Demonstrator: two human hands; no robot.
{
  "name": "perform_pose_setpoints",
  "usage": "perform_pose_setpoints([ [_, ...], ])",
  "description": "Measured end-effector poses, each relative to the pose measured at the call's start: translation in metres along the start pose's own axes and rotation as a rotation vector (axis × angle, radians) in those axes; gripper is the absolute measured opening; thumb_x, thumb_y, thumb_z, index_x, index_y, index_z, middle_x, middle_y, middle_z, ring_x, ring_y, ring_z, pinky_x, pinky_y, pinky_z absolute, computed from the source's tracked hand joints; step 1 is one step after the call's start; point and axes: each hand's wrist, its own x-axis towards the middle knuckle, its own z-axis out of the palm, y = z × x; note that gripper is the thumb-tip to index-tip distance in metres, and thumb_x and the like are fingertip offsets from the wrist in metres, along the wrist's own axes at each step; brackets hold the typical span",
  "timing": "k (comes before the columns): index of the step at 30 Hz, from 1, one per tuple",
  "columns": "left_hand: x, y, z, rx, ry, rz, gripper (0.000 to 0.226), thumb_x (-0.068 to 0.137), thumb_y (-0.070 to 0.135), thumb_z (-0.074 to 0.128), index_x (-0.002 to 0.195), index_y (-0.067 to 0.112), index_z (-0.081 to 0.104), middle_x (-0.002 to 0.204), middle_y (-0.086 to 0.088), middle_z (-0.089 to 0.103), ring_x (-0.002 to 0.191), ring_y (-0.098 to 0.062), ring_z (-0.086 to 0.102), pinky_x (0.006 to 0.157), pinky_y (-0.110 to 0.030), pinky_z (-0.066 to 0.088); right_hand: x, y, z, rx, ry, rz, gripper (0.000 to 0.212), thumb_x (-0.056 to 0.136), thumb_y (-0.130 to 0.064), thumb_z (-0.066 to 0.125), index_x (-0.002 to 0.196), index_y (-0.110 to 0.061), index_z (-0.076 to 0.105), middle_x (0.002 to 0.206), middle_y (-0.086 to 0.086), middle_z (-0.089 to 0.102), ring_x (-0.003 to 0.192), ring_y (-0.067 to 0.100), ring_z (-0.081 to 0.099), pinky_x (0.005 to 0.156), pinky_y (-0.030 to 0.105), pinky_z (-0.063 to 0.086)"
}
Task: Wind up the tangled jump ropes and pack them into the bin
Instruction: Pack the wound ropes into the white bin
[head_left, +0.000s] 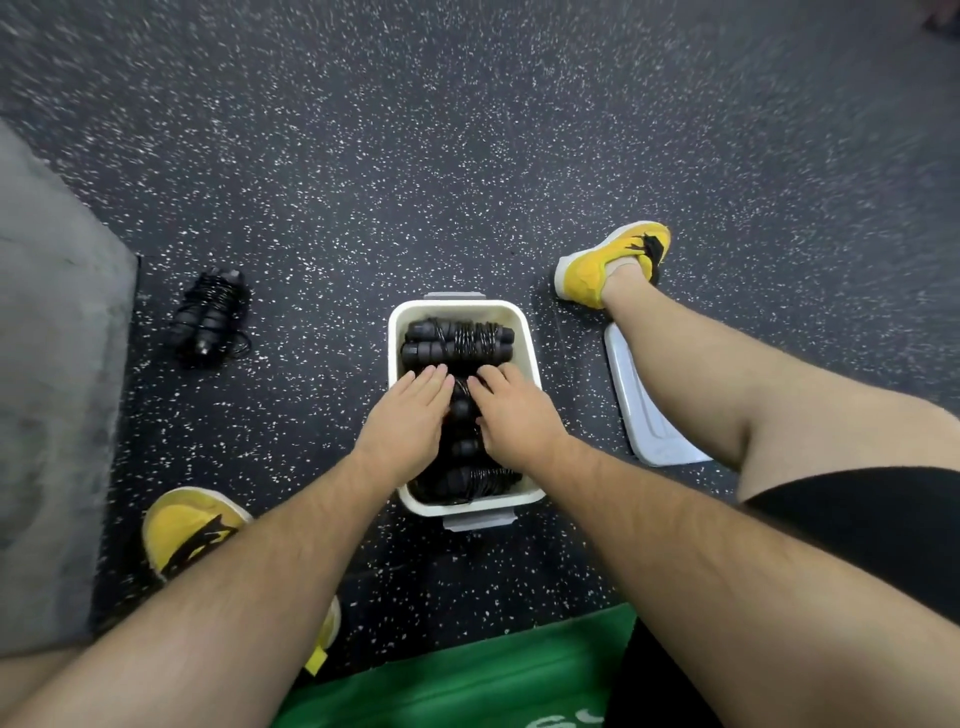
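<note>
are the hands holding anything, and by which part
Nothing plainly held. The left hand presses flat on the wound jump ropes in the bin; the right hand rests on them, fingers bent, a grip cannot be told.

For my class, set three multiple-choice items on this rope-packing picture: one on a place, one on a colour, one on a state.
1. Where does the loose rope bundle lie?
A. On the floor, left of the bin.
B. Inside the bin.
C. On the person's lap.

2. What colour are the shoes?
A. Red.
B. Yellow.
C. White.

3. The bin is:
A. Lidded.
B. Open and empty.
C. Open, with wound ropes packed inside.

Answers:
1 A, the bundle sits on the speckled floor, apart from the bin.
2 B, both shoes are yellow.
3 C, the lid lies aside on the floor, and the left hand and right hand rest on the ropes.
</note>
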Motion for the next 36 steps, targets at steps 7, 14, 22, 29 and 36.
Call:
perform_pose_setpoints([
  [7, -0.004, -0.037, -0.042, -0.184, 0.382, -0.155, 0.023, 0.101, 0.021, 0.045, 0.114, 0.013, 0.062, 0.111, -0.003, 0.064, 0.106, -0.024, 0.059, 0.101, -0.036, 0.044, 0.04, -0.054, -0.034, -0.007, 0.19, -0.084, 0.042, 0.083, -0.022, 0.056, 0.124, -0.01, 0.057, 0.115, 0.007, 0.06, 0.101, 0.029, 0.054, 0.076, 0.042, 0.05],
  [14, -0.01, -0.145, -0.043, -0.086, 0.206, -0.606, 0.051, 0.108, 0.036, 0.031, 0.149, 0.009, 0.042, 0.153, -0.007, 0.045, 0.143, -0.022, 0.038, 0.121, -0.037, 0.029, 0.134, -0.127, -0.041, 0.025, 0.048, -0.163, 0.068, 0.094, -0.014, 0.05, 0.156, -0.015, 0.023, 0.159, 0.002, 0.031, 0.148, 0.03, 0.023, 0.112, 0.045, 0.034],
  [22, -0.007, -0.255, -0.014, -0.066, 0.008, -0.879, 0.069, 0.106, 0.042, 0.04, 0.161, 0.011, 0.012, 0.167, -0.017, 0.015, 0.154, -0.03, 0.016, 0.124, -0.041, 0.017, 0.242, -0.193, 0.009, -0.009, -0.122, -0.25, 0.075, 0.1, -0.018, 0.043, 0.16, -0.019, -0.001, 0.168, -0.002, 0.002, 0.154, 0.028, -0.001, 0.123, 0.048, 0.017],
  [29, 0.008, -0.294, 0.013, -0.21, -0.129, -0.947, 0.097, 0.097, 0.047, 0.061, 0.161, 0.009, -0.001, 0.156, -0.021, 0.031, 0.142, -0.034, 0.036, 0.114, -0.043, 0.033, 0.272, -0.206, 0.034, -0.028, -0.141, -0.275, 0.076, 0.099, -0.014, 0.041, 0.159, -0.019, -0.005, 0.168, -0.002, -0.001, 0.154, 0.028, 0.0, 0.122, 0.047, 0.018],
  [36, -0.007, -0.253, -0.019, -0.197, 0.053, -0.786, 0.093, 0.092, 0.038, 0.065, 0.158, 0.004, 0.009, 0.145, -0.018, 0.035, 0.135, -0.033, 0.037, 0.114, -0.044, 0.032, 0.241, -0.168, -0.016, 0.03, 0.012, -0.326, 0.078, 0.097, -0.018, 0.049, 0.16, -0.019, 0.003, 0.168, 0.001, -0.002, 0.154, 0.026, 0.003, 0.121, 0.042, 0.019],
])
